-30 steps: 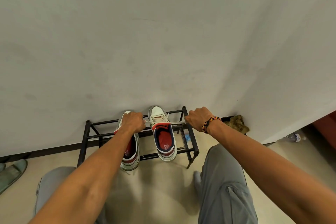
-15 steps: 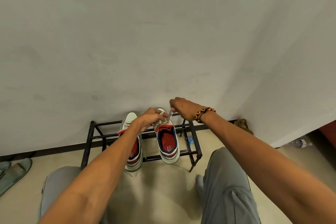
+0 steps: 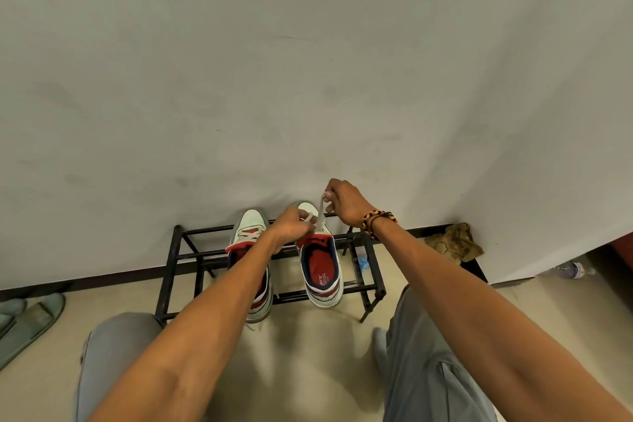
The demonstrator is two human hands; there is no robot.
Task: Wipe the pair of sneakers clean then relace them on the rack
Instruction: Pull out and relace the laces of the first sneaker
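1. Far out to the left of the left hand, a pair of grey-green slippers [image 3: 29, 315] lies on the beige floor [image 3: 308, 346], right at the edge of view.
2. A low black metal rack [image 3: 186, 255] stands against the pale wall [image 3: 308, 79], under and in front of both hands.
3. The left sneaker [image 3: 250, 226] sits on the rack just left of the left hand, toe to the wall; the forearm crosses over its red and white heel half.
4. The left hand [image 3: 291, 228] is curled over the tongue end of the right sneaker, fingers pinching a loop of the white lace [image 3: 320, 212].
5. The right sneaker [image 3: 322, 271] rests on the rack directly below both hands, its navy and red insole open to view and its heel hanging over the front rail.
6. The right hand [image 3: 342, 200] is up and a little beyond the left one, close to the wall, pinching the upper end of the same lace, which runs taut down toward the shoe. The hands are near each other but not touching.
7. A beaded bracelet [image 3: 376, 221] in black, red and yellow circles the right wrist.
8. Right of the right hand, a crumpled olive-brown cloth [image 3: 455, 243] lies at the foot of the wall.
9. Farther right, a clear plastic bottle [image 3: 575, 270] lies on the floor.
10. Grey trouser knees [image 3: 421, 353] flank the rack near the viewer.
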